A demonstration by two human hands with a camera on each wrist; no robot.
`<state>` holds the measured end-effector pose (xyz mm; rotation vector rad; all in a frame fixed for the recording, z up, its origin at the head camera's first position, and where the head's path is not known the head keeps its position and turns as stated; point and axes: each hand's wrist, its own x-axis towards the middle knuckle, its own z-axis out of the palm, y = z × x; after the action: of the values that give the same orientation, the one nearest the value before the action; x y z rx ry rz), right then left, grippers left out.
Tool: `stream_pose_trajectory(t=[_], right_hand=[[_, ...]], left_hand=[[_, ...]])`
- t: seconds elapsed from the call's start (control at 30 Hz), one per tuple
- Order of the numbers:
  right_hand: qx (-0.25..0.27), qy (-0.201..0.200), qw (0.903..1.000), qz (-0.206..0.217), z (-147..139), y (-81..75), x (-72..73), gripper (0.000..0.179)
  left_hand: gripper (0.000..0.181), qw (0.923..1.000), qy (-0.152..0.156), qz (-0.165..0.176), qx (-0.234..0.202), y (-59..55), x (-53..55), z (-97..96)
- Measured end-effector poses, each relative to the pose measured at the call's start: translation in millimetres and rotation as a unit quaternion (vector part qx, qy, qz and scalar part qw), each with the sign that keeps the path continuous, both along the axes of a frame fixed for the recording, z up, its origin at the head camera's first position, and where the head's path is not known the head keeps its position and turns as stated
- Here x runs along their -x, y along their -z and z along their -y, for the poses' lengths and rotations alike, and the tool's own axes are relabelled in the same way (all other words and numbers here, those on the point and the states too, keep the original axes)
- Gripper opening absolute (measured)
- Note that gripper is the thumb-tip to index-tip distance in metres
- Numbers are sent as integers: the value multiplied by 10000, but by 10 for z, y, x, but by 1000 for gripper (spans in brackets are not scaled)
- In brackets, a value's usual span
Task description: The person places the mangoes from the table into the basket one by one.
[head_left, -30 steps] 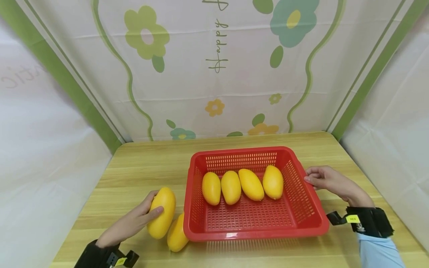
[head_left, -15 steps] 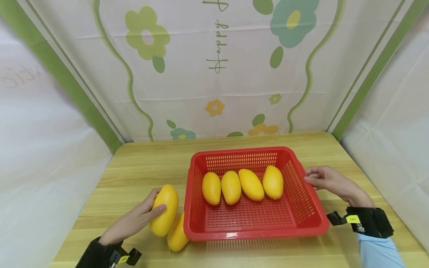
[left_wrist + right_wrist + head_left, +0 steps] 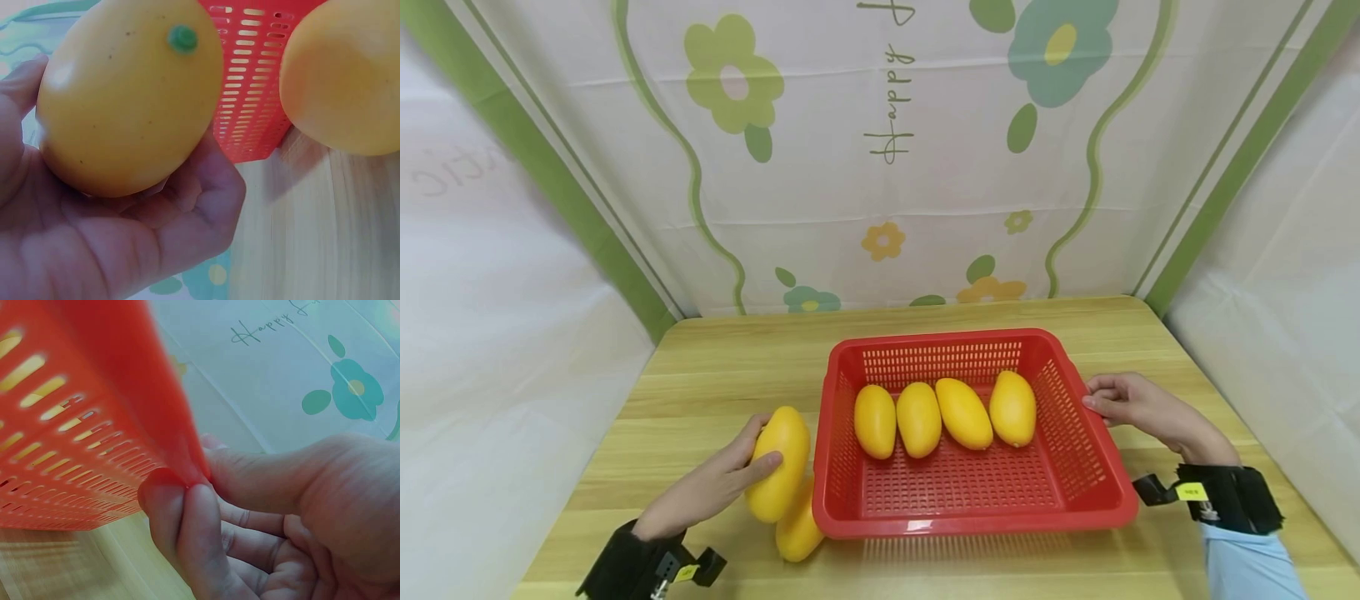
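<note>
My left hand (image 3: 730, 475) grips a yellow mango (image 3: 781, 467), fingers curled round its far side and thumb across its front. In the left wrist view the held mango (image 3: 131, 100) shows a green stem end. Another mango (image 3: 797, 527) lies on the table just below it, partly hidden by the held one and by the basket rim. My right hand (image 3: 1138, 412) pinches the right rim of a red plastic basket (image 3: 973, 523) between thumb and fingers; the right wrist view shows the pinched rim (image 3: 181, 444) close up. Several mangoes (image 3: 919, 419) lie in a row inside the basket's back half.
The wooden table (image 3: 715, 375) carries the basket right of its middle. A white cloth with flower prints (image 3: 880, 192) hangs behind the table, and plain white cloth sides (image 3: 1285, 275) flank it.
My left hand has moved right and slightly away from me with the mango, toward the basket's left side. My right hand and the basket have stayed in place.
</note>
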<state>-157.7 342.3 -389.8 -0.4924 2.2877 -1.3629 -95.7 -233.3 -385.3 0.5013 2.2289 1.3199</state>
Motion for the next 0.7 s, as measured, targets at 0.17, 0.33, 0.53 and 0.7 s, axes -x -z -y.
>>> stream_pose_trajectory(t=[0.17,0.33,0.53,0.7], right_hand=[[1,5,10000,0,-2,2,0,29],[-32,29,10000,-3,-5,3,-6,29],[-50,20,10000,9,3,0,-4,29],[-52,23,10000,21,0,3,1,29]], left_hand=[[43,10000,16,-14,-2,-31,17,-45],[46,10000,18,-60,-2,-72,46,-92],[50,9999,-6,-123,5,-109,90,-155],[51,9998,14,-144,-133,-130,125,-196]])
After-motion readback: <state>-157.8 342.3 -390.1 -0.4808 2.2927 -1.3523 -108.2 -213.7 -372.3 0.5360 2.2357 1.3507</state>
